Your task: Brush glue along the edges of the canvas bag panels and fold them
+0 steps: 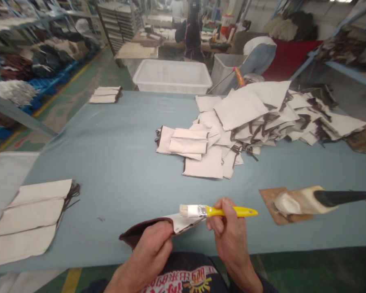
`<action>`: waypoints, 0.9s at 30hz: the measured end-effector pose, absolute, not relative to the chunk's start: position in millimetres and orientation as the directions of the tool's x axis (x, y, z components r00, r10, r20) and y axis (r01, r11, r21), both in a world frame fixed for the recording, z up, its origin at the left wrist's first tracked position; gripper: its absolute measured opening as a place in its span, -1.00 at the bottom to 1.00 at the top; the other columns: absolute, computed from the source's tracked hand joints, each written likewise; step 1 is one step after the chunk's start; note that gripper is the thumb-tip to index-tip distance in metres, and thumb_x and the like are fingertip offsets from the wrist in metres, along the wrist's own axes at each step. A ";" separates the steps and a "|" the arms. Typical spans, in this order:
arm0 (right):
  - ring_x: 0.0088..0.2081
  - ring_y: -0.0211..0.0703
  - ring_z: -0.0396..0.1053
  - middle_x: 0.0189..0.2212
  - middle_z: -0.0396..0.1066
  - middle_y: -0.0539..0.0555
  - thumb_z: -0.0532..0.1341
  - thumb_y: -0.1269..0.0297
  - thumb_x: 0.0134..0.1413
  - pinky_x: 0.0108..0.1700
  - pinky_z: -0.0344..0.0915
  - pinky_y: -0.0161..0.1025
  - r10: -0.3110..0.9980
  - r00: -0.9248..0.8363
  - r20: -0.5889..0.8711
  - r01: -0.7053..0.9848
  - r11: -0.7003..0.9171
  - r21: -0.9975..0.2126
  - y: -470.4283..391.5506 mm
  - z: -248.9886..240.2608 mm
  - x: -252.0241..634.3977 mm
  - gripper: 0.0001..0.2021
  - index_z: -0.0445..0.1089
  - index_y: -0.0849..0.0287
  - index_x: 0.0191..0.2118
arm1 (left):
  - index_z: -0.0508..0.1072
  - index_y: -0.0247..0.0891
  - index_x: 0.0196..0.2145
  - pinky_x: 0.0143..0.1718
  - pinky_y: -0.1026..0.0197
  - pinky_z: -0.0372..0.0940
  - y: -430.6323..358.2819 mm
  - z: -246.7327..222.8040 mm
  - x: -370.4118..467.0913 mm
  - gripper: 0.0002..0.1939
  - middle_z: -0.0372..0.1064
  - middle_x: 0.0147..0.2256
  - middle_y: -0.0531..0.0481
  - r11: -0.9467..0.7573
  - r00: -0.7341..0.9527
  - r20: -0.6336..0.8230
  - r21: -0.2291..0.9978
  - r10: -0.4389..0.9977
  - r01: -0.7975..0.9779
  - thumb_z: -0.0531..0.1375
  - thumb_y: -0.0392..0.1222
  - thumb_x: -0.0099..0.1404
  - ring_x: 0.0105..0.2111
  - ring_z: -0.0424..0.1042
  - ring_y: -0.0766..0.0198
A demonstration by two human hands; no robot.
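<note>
My left hand (154,246) is closed on the edge of a cream fabric pouch (184,223) with a dark brown lining (137,232), near the front edge of the table. The pouch's brown side gapes toward the left. In my right hand (228,228) is a paintbrush (232,211) with a yellow handle, gripped between thumb and fingers. Its pale bristles point left, above the pouch; whether they touch it I cannot tell. To the right, a whitish container (308,201) with a black handle-like part rests on a brown board (271,199).
A large heap of cream pouches (244,106) covers the table's back right. Flat pouches (33,215) lie in overlapping rows at the front left, with a small stack (105,95) at the far left corner. Beyond the table stands a white bin (172,85). A person (192,36) is farther back.
</note>
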State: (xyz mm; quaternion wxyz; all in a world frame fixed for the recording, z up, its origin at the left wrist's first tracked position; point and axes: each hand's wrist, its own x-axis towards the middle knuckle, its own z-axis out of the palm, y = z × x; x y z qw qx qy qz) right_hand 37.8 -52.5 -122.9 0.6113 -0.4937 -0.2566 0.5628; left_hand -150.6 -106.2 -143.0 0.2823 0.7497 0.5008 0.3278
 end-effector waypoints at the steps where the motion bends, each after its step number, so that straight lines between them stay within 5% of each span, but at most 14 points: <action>1: -0.72 -0.38 -0.07 -0.80 -0.05 -0.26 0.30 -0.15 0.15 -0.57 0.21 -0.36 0.942 0.233 -0.240 -0.421 -0.124 -0.899 -54.4 -121.5 39.1 -0.58 0.33 0.13 -0.43 | 0.39 -0.21 -0.30 -0.28 0.26 0.28 -105.7 -145.8 -150.9 -0.74 0.43 -0.38 0.01 -0.411 0.308 0.279 0.716 0.909 0.565 -0.02 -0.48 0.35 -0.36 0.39 0.26; 6: -0.72 -0.35 0.04 -0.81 0.02 -0.20 0.27 -0.18 0.18 -0.62 0.16 -0.39 0.964 0.196 -0.181 -0.320 -0.111 -0.941 -60.6 -114.0 44.1 -0.54 0.34 0.14 -0.46 | 0.28 -0.18 -0.31 -0.34 0.27 0.25 -99.9 -148.9 -150.8 -0.74 0.35 -0.43 0.03 -0.576 0.348 0.460 0.604 0.817 0.552 -0.01 -0.54 0.35 -0.39 0.34 0.26; 19: -0.69 -0.40 -0.04 -0.72 0.11 -0.13 0.25 -0.16 0.21 -0.65 -0.18 -0.40 0.986 0.102 -0.128 -0.189 -0.107 -0.976 -93.5 -100.3 38.1 -0.51 0.32 0.16 -0.52 | 0.19 -0.17 -0.39 -0.45 0.21 0.06 -82.9 -142.2 -149.7 -0.70 0.14 -0.51 0.09 -0.683 0.360 0.589 0.533 0.723 0.500 -0.01 -0.58 0.29 -0.48 0.16 0.28; 27: -0.75 -0.40 -0.01 -0.75 0.14 -0.15 0.22 -0.04 0.29 -0.68 -0.05 -0.41 0.997 0.072 0.024 -0.251 0.041 -0.967 -81.6 -103.5 46.6 -0.60 0.38 0.14 -0.46 | 0.33 -0.21 -0.29 -0.43 0.21 0.08 -80.5 -139.8 -150.3 -0.71 0.22 -0.49 0.07 -0.690 0.376 0.584 0.536 0.719 0.487 0.01 -0.59 0.31 -0.46 0.18 0.26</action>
